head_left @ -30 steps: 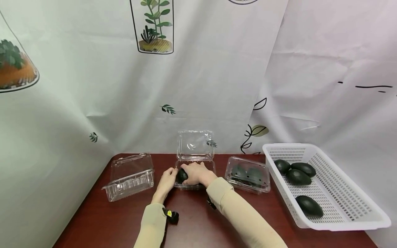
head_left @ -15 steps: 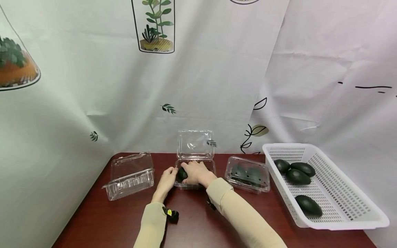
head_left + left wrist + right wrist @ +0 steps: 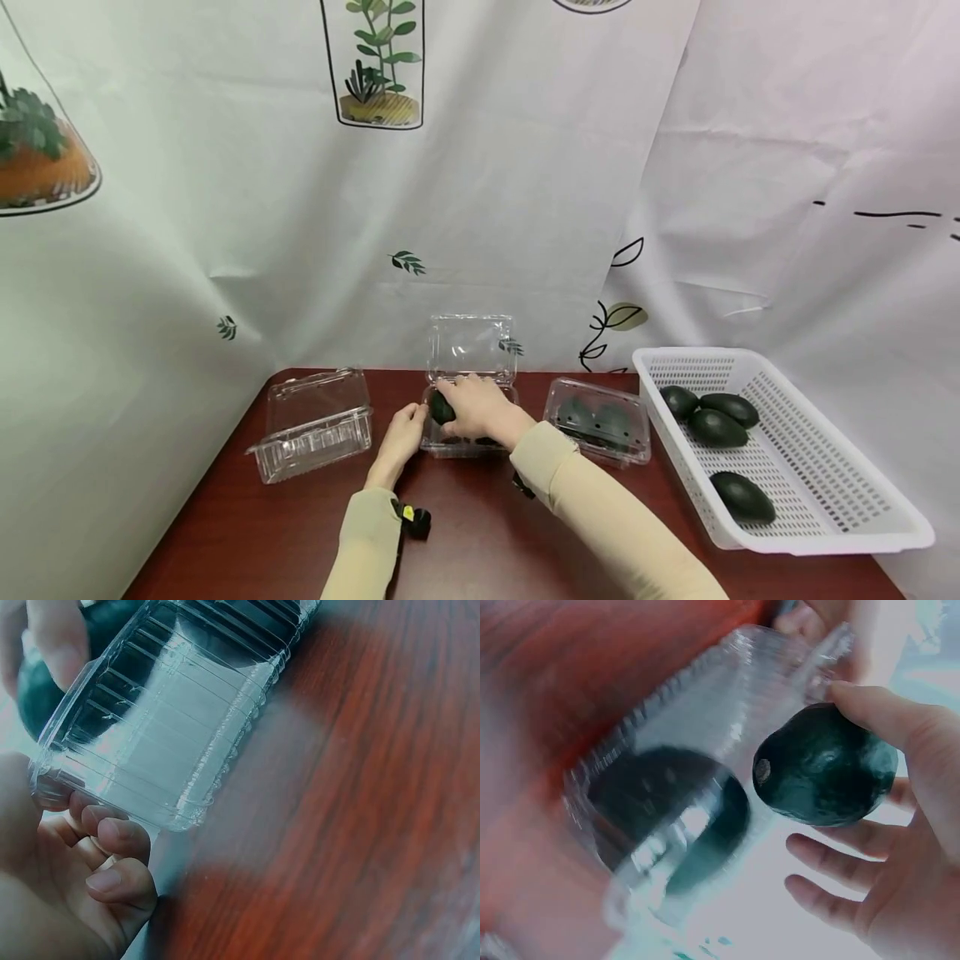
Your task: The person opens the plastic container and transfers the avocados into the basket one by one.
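Note:
A dark green avocado (image 3: 825, 765) sits between the thumb and fingers of my right hand (image 3: 480, 407), at the left side of the open clear plastic clamshell (image 3: 461, 450). A second avocado (image 3: 671, 817) lies inside that clamshell in the right wrist view. My left hand (image 3: 402, 435) pinches the clamshell's left edge, with thumb on top and curled fingers underneath in the left wrist view (image 3: 112, 840). The clamshell's lid (image 3: 472, 346) stands raised behind it. In the head view my right hand hides much of the clamshell's inside.
At the left stands another open clear clamshell (image 3: 315, 446). A closed clamshell (image 3: 600, 421) with avocados inside lies to the right. Beyond it, a white perforated basket (image 3: 847, 500) holds several avocados (image 3: 742, 497). A patterned white cloth (image 3: 517, 208) hangs along the table's back edge.
My right hand has risen slightly, moving away from me and bringing the avocado up with it. My left hand stays at the clamshell's edge.

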`<state>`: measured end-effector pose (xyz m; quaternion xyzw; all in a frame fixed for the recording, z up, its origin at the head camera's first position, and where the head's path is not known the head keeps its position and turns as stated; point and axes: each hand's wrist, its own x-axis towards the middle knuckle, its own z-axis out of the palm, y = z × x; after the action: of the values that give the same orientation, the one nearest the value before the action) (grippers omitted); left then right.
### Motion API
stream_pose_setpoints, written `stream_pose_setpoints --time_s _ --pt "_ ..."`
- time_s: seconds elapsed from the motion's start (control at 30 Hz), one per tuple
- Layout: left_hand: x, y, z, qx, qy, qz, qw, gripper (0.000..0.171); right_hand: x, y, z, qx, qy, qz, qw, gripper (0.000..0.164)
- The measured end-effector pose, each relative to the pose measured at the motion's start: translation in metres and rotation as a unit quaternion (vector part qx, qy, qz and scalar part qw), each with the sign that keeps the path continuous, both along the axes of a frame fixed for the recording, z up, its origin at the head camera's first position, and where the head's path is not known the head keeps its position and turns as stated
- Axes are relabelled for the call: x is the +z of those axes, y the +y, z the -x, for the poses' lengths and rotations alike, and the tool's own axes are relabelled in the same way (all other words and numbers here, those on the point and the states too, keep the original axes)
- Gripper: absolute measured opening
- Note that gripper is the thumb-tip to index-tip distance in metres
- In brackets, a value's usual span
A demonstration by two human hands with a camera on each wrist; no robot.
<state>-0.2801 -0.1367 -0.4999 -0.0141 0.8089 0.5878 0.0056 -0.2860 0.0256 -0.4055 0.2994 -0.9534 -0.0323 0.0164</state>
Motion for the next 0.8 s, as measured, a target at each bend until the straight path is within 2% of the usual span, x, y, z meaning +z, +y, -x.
stream_pose_setpoints --time_s 0.27,0.37,0.63,0.8 --pt "-0.001 0.005 0.002 0.009 0.029 0.014 0.9994 0.034 0.031 0.03 -0.006 -0.008 0.031 -0.018 0.999 0.071" --pt "-0.002 0.005 0.002 0.009 0.029 0.013 0.9994 0.033 0.042 0.048 -0.006 -0.012 0.044 -0.014 0.999 0.071" --pt "-0.003 0.004 0.001 0.009 0.013 0.001 0.9999 0.033 0.064 0.11 -0.006 -0.04 0.069 0.012 0.997 0.077" --pt "-0.004 0.002 0.0 0.009 0.011 0.003 0.9999 0.033 0.072 0.154 -0.005 -0.068 0.072 0.022 0.995 0.076"
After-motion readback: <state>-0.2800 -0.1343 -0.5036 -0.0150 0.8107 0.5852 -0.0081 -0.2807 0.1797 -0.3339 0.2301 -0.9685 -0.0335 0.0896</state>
